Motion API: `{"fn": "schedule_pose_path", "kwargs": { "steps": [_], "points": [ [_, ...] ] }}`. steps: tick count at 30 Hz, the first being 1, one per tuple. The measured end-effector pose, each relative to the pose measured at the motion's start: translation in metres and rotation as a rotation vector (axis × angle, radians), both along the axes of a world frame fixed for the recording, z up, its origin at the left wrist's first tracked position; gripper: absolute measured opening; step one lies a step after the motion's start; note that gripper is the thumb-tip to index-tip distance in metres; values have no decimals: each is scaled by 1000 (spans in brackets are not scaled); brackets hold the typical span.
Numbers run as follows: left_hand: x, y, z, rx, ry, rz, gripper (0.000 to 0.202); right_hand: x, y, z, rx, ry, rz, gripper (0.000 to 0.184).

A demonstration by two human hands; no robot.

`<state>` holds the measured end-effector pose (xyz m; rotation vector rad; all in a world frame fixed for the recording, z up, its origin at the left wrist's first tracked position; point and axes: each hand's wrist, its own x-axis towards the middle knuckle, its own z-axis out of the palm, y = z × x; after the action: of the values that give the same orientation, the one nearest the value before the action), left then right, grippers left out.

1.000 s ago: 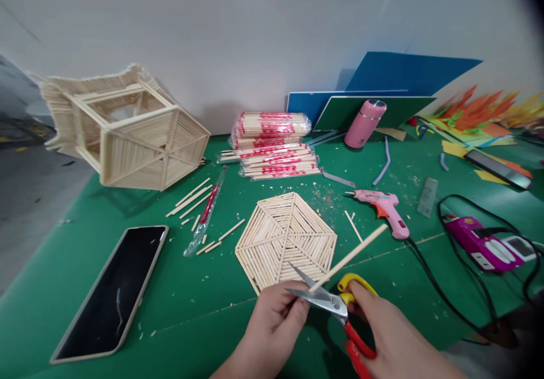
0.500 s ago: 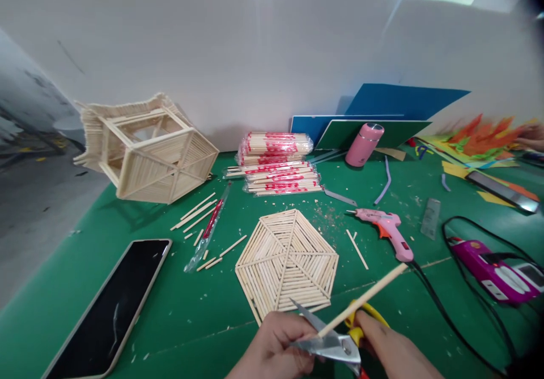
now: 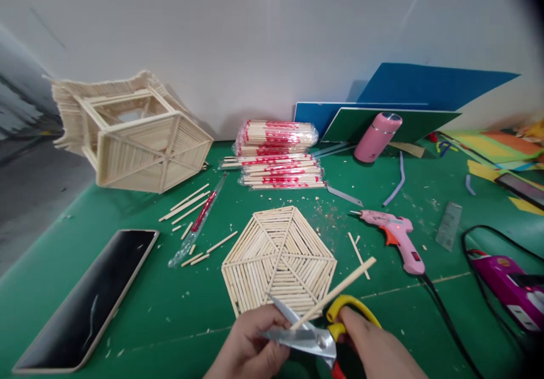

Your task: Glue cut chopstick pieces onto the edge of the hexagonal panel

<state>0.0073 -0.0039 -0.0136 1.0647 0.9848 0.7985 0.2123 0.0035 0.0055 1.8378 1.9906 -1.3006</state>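
Observation:
My left hand (image 3: 255,345) is closed on the lower end of a wooden chopstick (image 3: 346,284), which slants up to the right. In my right hand (image 3: 374,342) are scissors (image 3: 301,340) with yellow and red handles. Their blades stand apart around the chopstick, close to my left fingers. Just beyond the hands, a polygonal panel of wooden sticks (image 3: 249,274) lies flat on the green table (image 3: 187,325). Short cut sticks (image 3: 359,254) lie to its right, and others (image 3: 187,206) to its left beside a red and clear chopstick wrapper (image 3: 202,214).
A lantern-like stick structure (image 3: 140,155) stands at back left, above a phone (image 3: 87,305). Wrapped chopstick bundles (image 3: 278,164) lie at the back. Rightward are a pink glue gun (image 3: 395,231) with a cord, a pink bottle (image 3: 378,137), a clear ruler (image 3: 449,226) and a purple power strip (image 3: 505,285).
The view has shifted a little, and both hands with scissors and chopstick sit further left in it. The blades still stand apart around the stick. Another person's hand at far right has left view.

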Motion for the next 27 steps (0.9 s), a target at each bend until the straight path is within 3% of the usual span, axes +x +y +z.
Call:
{"fn": "schedule_pose_path", "kwargs": {
  "steps": [3,5,13,22,27],
  "points": [
    [2,0,0,162,48,20,22,1,1,3,28,33,15,53],
    [2,1,1,190,36,-12,24,1,-1,4,67,55,39,58],
    [3,2,-3,-205,-307,17,25,-1,-7,19,149,74,74,59],
    [10,1,6,-366,-489,-17,31,0,-7,28,122,143,60,47],
    [9,0,4,-367,-475,-31,34,-6,-9,33,128,231,59,21]
  ]
}}
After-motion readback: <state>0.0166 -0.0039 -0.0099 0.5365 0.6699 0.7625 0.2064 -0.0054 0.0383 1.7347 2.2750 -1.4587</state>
